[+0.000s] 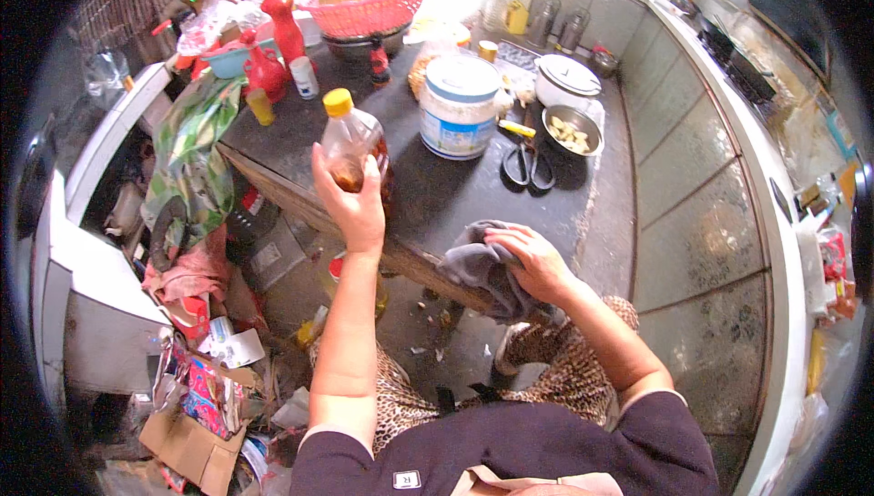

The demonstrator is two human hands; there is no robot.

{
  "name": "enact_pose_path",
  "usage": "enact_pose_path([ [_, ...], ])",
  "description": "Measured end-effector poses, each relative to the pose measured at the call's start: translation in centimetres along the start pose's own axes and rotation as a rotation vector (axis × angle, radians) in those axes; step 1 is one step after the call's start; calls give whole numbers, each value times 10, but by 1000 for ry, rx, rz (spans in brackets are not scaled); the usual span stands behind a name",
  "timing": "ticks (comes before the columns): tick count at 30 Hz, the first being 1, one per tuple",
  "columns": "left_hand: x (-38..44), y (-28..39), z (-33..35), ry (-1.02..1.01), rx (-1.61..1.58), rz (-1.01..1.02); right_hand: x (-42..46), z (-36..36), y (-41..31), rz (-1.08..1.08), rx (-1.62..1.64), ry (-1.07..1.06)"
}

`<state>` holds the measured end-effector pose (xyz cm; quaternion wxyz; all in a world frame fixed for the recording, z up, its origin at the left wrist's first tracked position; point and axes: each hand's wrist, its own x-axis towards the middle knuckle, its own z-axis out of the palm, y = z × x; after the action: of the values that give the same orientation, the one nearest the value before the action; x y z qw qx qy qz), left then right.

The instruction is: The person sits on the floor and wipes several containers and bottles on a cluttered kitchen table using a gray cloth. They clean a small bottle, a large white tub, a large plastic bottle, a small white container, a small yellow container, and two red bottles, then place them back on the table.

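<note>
My left hand (353,205) is closed around a clear plastic bottle (351,134) with a yellow cap and dark contents, held upright over the left part of the dark table (416,216). A grey cloth (478,260) is in my right hand (532,257) at the table's near edge, part of it hanging over the edge. Between and beyond my hands stands a white tub (459,110) with a blue-rimmed lid. Black-handled scissors (528,167) lie to its right, below a yellow-and-white object (517,128). A metal bowl (573,130) of pale pieces sits right of them.
A white lidded pot (567,81) stands behind the bowl. Farther back are a red plastic basket (369,14), red bottles (282,21), a white bottle (304,78) and a small yellow cup (259,106). Cardboard (194,445) and litter lie at floor left; cabinets (703,223) line the right.
</note>
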<state>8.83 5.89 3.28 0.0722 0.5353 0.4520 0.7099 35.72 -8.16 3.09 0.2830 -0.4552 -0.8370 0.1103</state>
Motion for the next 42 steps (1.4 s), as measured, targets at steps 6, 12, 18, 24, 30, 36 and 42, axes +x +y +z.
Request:
enact_pose_path([
  [6, 12, -5, 8, -83, 7, -1, -12, 4, 14, 22, -87, -101],
  [12, 61, -63, 67, -67, 0, -2, -6, 2, 15, -5, -49, -130],
  [18, 94, -97, 135, -87, -69, -6, -3, 0, 16, 7, -97, -147],
  [24, 104, -119, 172, -161, -89, 23, -1, 1, 16, 19, -126, -145],
  [30, 109, -138, 147, -345, -84, -15, 2, 0, 18, 49, -133, -180],
  [36, 179, -194, 114, -53, 3, -239, -3, 2, 22, 58, -147, -200],
  [42, 205, -266, 114, 72, 480, -213, -1, 1, 22, 99, -119, -204],
])
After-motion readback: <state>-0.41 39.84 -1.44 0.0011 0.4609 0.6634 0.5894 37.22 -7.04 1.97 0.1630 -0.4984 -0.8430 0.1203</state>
